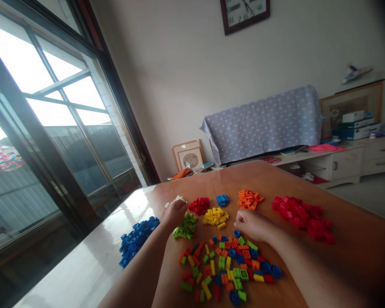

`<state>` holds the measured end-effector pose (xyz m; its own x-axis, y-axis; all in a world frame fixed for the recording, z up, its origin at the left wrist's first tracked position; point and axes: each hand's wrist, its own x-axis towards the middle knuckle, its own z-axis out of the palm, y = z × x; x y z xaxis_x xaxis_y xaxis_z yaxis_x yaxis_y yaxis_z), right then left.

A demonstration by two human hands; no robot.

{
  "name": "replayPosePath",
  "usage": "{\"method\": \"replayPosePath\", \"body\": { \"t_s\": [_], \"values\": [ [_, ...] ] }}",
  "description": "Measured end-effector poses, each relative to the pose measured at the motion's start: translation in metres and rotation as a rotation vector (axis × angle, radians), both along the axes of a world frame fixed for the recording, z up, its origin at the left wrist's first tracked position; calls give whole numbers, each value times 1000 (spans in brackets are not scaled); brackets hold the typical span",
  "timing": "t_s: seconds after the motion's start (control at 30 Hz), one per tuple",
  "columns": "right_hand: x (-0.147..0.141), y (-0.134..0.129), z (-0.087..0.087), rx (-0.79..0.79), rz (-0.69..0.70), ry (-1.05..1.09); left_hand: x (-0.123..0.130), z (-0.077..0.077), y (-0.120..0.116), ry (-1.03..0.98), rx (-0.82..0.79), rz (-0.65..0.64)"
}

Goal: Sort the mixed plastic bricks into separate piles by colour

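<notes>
My left hand (pixel 176 211) reaches to the small white pile (pixel 176 201), beside the lime green pile (pixel 186 226); its fingers are curled, and whatever they hold is hidden. My right hand (pixel 248 223) is closed over the table, just below the orange pile (pixel 249 199) and right of the yellow pile (pixel 216 217); I cannot make out what is in it. Mixed coloured bricks (pixel 224 266) lie spread between my forearms. Behind the hands sit a red pile (pixel 199 205) and a small blue pile (pixel 222 200).
The brown table (pixel 349 222) also bears a large blue pile (pixel 137 239) at the left and a large red pile (pixel 303 217) at the right. Beyond stand a cloth-covered object (pixel 263 124) and a white cabinet (pixel 346 164). A window is on the left.
</notes>
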<state>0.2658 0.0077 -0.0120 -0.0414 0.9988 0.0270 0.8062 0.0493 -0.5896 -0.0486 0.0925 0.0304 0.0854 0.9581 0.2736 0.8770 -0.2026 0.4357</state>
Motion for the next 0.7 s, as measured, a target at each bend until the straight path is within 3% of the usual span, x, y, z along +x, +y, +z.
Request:
{"method": "replayPosePath", "body": {
  "t_s": [0.23,0.4,0.7],
  "values": [
    [-1,1,-5,-12,14,11,-13,-7,-25,161,52,-292],
    [2,3,-8,1,32,-2,-6,-17,-21,185,-21,-300],
    [3,7,-12,-12,32,-9,-2,-23,-17,200,38,-223]
  ]
}}
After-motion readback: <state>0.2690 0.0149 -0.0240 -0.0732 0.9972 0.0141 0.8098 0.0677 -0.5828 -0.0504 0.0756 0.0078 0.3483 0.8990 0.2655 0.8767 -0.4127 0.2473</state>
